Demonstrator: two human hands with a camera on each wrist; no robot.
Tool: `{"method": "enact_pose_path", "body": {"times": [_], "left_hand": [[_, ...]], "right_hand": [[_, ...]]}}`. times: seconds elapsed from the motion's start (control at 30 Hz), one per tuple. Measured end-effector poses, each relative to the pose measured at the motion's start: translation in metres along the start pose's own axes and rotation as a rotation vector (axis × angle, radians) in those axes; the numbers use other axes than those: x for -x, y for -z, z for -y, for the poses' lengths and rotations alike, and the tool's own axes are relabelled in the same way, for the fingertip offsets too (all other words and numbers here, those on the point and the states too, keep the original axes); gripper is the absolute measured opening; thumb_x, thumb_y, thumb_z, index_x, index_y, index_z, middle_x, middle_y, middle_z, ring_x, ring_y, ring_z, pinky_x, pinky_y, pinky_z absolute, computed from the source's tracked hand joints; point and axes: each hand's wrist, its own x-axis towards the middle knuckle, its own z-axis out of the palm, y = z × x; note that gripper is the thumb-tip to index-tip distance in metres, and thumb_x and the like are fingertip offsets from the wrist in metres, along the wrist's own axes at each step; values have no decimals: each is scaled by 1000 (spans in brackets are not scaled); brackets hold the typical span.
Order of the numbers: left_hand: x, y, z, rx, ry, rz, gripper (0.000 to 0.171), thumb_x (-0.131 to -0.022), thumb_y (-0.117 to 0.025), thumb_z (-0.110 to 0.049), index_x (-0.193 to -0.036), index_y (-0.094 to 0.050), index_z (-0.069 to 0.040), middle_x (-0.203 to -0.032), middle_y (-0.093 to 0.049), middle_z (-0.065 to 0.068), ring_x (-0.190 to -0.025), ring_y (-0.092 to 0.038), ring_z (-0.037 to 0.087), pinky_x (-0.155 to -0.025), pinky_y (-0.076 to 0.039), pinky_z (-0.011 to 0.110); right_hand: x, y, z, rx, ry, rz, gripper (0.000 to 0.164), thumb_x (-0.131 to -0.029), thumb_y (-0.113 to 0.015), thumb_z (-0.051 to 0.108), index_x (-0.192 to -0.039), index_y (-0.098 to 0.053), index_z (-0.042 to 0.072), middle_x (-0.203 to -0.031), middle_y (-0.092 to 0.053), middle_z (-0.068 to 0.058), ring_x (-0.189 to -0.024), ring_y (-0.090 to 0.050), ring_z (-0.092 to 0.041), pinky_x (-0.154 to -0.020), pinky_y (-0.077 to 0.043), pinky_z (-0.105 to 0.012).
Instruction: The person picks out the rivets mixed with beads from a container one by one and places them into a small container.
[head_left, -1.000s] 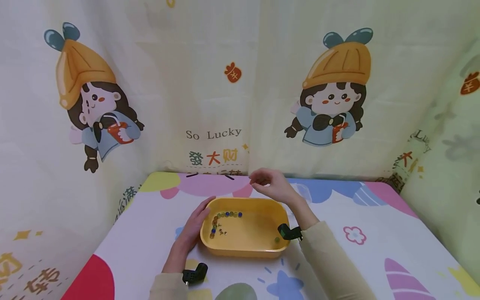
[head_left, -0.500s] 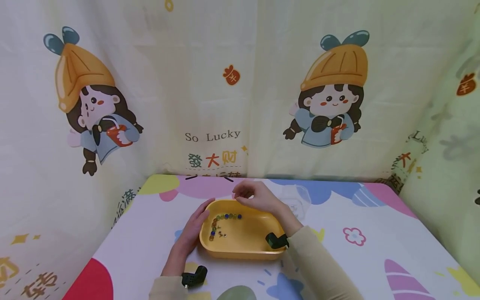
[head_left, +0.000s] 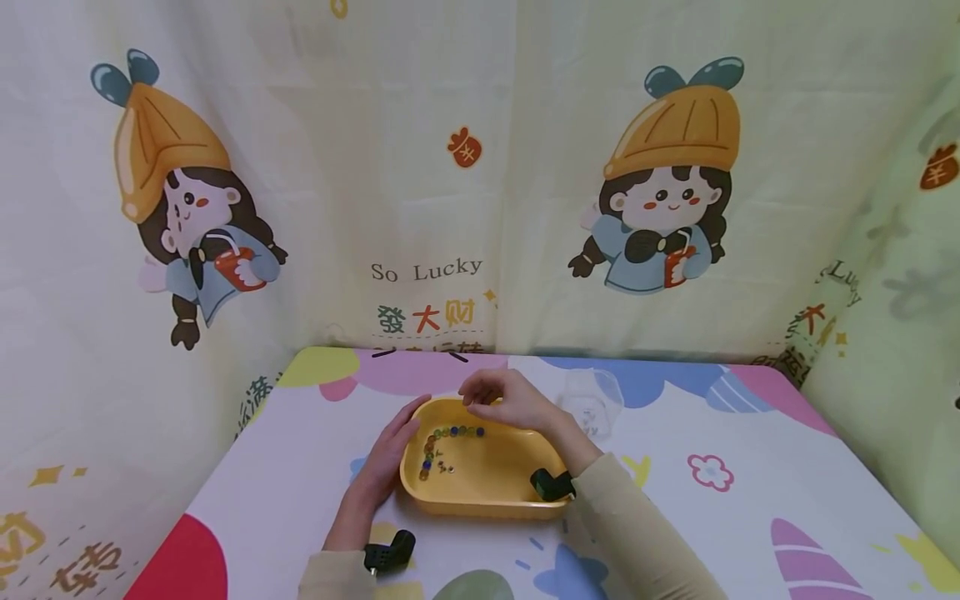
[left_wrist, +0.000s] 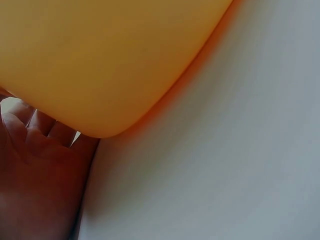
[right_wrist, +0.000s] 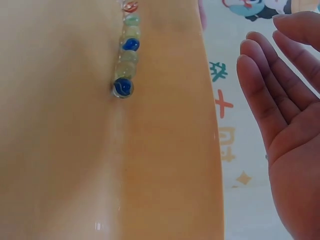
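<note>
so, head view: marbles [head_left: 454,432] partly line a yellow tray [head_left: 495,467] on the table [head_left: 750,533]; the left hand [head_left: 392,446] rests along its left wall, the right hand [head_left: 513,402] above its far rim. left wrist: straightish fingers [left_wrist: 42,124]; a shove could scatter the row. right wrist: fingers loosely bent, nothing seen held; a slip could knock the end marble [right_wrist: 123,87].

The left hand [head_left: 387,446] reaches forward, fingers [head_left: 408,409] extended; the right hand [head_left: 517,402] is raised, its fingers loosely bent, the forearm [head_left: 637,533] slanting inward.
</note>
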Motion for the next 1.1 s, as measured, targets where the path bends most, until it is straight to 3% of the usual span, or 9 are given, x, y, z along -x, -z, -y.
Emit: {"method": "enact_pose_path", "body": {"times": [0.1,0.33,0.5,0.83,1.1], "left_hand": [[1,0,0,-3,2,2,48,-109,-42,-27,-156,-38,-17,-162,-30,11,-148,-27,32,-119,-21,50],[2,0,2,6,6,4,49,-109,-43,-30,-156,-39,-18,-161,-31,11,-146,-30,32,-118,-23,50],[2,0,2,20,-4,12,49,-109,-42,-29,-156,-38,-17,-162,-30,11,-146,-30,31,-118,-24,49],[1,-1,0,17,-16,14,49,-109,-42,-28,-156,-38,-15,-162,-30,11,-147,-29,31,-119,-23,49],[0,-1,1,32,-18,8,48,-109,-41,-25,-156,-39,-14,-161,-31,11,-147,-29,30,-119,-23,47]], "right_hand": [[1,-1,6,-1,18,26,20,-91,-69,-3,-111,-68,-6,-97,-71,-15,-84,-66,-16,-81,-58,-32],[0,-5,-3,2,39,71,21,-91,-70,-1,-111,-69,-5,-96,-71,-10,-82,-65,-12,-79,-58,-29],[-1,-7,-5,13,47,119,22,-90,-71,-1,-112,-69,-5,-98,-70,-18,-82,-64,-12,-78,-58,-28],[-2,-14,-9,20,-9,209,24,-90,-71,0,-114,-70,-5,-100,-71,-9,-86,-63,-9,-81,-57,-27],[-1,-21,-10,-12,-49,312,24,-91,-70,-1,-116,-69,-3,-105,-70,-16,-87,-61,-8,-82,-55,-27]]}}
